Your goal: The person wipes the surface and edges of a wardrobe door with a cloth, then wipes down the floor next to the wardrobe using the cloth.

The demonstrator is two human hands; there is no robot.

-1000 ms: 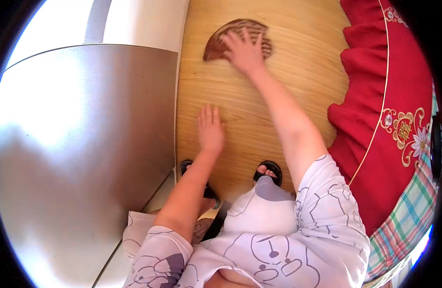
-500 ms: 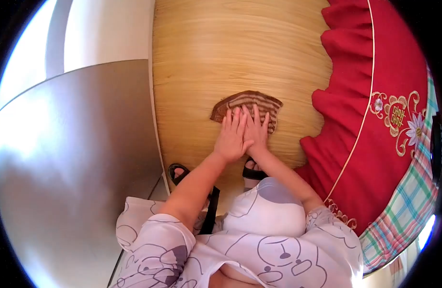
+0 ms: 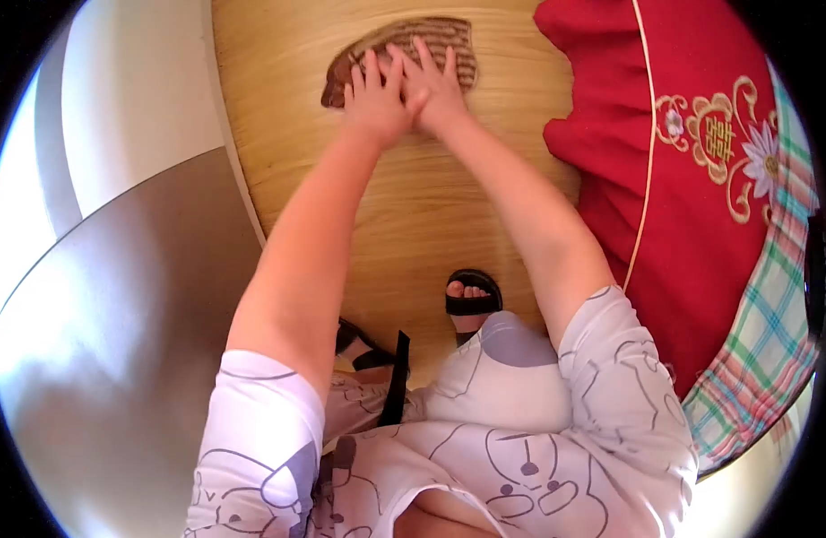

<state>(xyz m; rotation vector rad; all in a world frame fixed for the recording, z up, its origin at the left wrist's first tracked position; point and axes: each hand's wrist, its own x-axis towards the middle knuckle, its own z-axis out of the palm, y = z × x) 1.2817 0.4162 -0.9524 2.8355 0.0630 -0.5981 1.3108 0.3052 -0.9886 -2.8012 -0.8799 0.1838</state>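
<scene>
A brown cloth (image 3: 455, 36) with paler stripes lies folded flat on the wood-grain floor (image 3: 413, 211), at the top of the view. My left hand (image 3: 377, 108) presses on its near left part, palm down with the fingers spread. Close beside it, my right hand (image 3: 437, 97) lies flat on the cloth too, fingers apart. The hands touch or overlap around the thumbs. Neither is wrapped around the cloth; part of it is hidden beneath them.
To the left stands a glossy grey panel (image 3: 126, 305). A red embroidered fabric (image 3: 610, 117) hangs in folds on the right, beside a plaid cloth (image 3: 762, 309). My feet, in black sandals (image 3: 474, 293), are on the floor between my arms.
Both hands and the cloth have slid forward across the floor, away from my body, and my arms are now stretched further. The view has shifted slightly as well.
</scene>
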